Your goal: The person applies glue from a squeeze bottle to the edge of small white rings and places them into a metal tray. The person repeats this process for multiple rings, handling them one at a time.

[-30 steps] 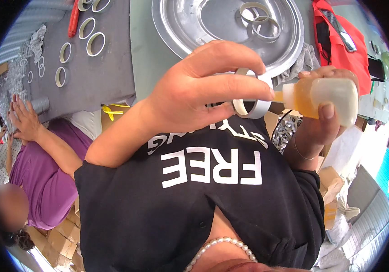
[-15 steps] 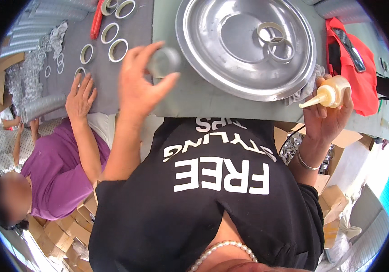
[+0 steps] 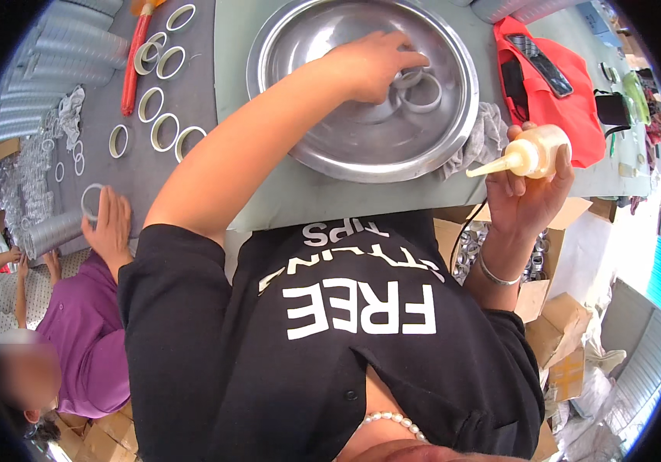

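My left hand reaches into a round metal tray. Its fingers curl over one pale ring there; the thumb is mostly hidden, and part of the ring lies behind the hand. Against that ring leans a second ring, on the tray's bottom. My right hand grips a squeeze bottle with a yellowish tint, its long tapered nozzle pointing left, just off the table's near edge. Several loose rings, one of them a wide ring, stand and lie on the grey mat left of the tray.
A red bag with a dark phone-like object lies right of the tray, beside a grey rag. A red stick rests among the rings. At left, a co-worker's hand touches another ring. Cardboard boxes stand below.
My left hand has swung from the mat side into the tray. The ring it carried now sits on the mat. My right hand still holds the bottle; the whole view has shifted.
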The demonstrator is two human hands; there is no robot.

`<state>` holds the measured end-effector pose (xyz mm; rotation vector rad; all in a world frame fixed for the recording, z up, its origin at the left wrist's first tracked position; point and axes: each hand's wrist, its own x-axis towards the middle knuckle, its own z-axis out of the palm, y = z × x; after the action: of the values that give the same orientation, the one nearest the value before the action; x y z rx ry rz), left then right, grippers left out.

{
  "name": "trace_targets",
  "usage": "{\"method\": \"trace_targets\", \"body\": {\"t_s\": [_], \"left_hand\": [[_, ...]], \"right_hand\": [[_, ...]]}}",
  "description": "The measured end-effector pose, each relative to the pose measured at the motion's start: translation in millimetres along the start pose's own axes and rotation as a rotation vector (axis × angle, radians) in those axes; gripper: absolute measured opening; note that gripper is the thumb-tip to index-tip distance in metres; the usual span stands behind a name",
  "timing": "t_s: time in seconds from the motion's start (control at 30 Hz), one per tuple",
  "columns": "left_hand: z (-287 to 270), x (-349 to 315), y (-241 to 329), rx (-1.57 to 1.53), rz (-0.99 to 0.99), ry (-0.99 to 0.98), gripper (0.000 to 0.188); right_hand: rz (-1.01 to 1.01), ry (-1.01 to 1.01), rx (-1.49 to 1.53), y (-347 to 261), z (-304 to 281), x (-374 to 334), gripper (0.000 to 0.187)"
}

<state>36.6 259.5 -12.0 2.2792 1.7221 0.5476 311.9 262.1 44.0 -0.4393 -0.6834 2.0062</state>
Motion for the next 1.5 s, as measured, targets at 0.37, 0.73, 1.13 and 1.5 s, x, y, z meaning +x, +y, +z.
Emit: {"method": "trace_targets", "body": {"t_s": [0.37, 0.73, 1.13, 1.5], "left_hand": [[-21.1, -53.3, -34.2, -0.185, -0.518, -0.057, 0.053], [-24.9, -46.0, -2.0, -0.341, -0.307, -0.098, 0.072], [-42.2, -139.9, 76.4, -1.947, -0.506, 0.023, 0.066], [-42.9, -150.7, 96.6, -2.095, -0.622, -0.096, 0.065]], "right_hand": [[0.012, 0.045, -0.007, 17.0, -4.4, -1.1, 0.052], [-0.152, 0.076, -0.073, 13.6, 11.6, -9.3, 0.045], [-0.801, -0.634, -0.986, 8.3, 28.8, -37.6, 0.081], [-0.952, -0.769, -1.171, 26.6, 47.9, -32.3, 0.072]]}}
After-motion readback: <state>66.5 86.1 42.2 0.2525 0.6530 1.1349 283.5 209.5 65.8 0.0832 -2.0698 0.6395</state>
